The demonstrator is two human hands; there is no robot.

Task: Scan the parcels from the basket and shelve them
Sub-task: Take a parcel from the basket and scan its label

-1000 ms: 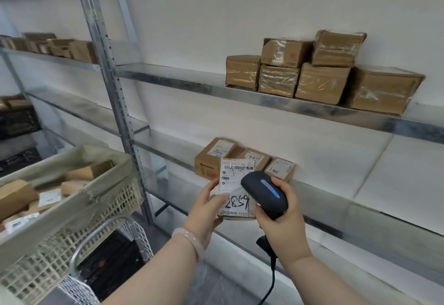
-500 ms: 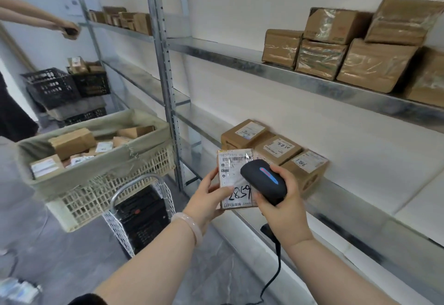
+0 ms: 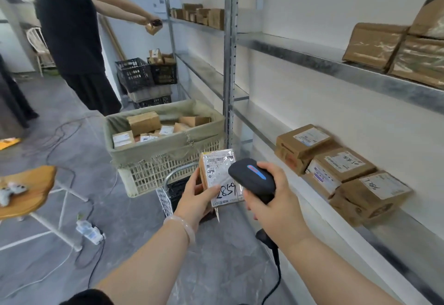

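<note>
My left hand (image 3: 195, 199) holds a small brown parcel (image 3: 217, 172) upright, its white label with a handwritten number facing me. My right hand (image 3: 274, 206) grips a black barcode scanner (image 3: 252, 180) with a blue stripe, its head just right of the label and overlapping the parcel's edge. The cloth-lined basket (image 3: 165, 151) with several parcels stands on a cart behind the held parcel. Three labelled boxes (image 3: 341, 168) lie in a row on the metal shelf (image 3: 408, 230) at my right.
Taped boxes (image 3: 394, 50) sit on the upper shelf. A shelf upright (image 3: 229, 64) rises behind the basket. A person in black (image 3: 72, 35) holds a box at the far shelving, beside stacked black crates (image 3: 146, 74). A wooden stool (image 3: 26, 192) and floor cables are at left.
My view has swung left and down, bringing the basket, the floor and the other person into sight. Both hands keep the parcel and scanner together, now away from the shelf.
</note>
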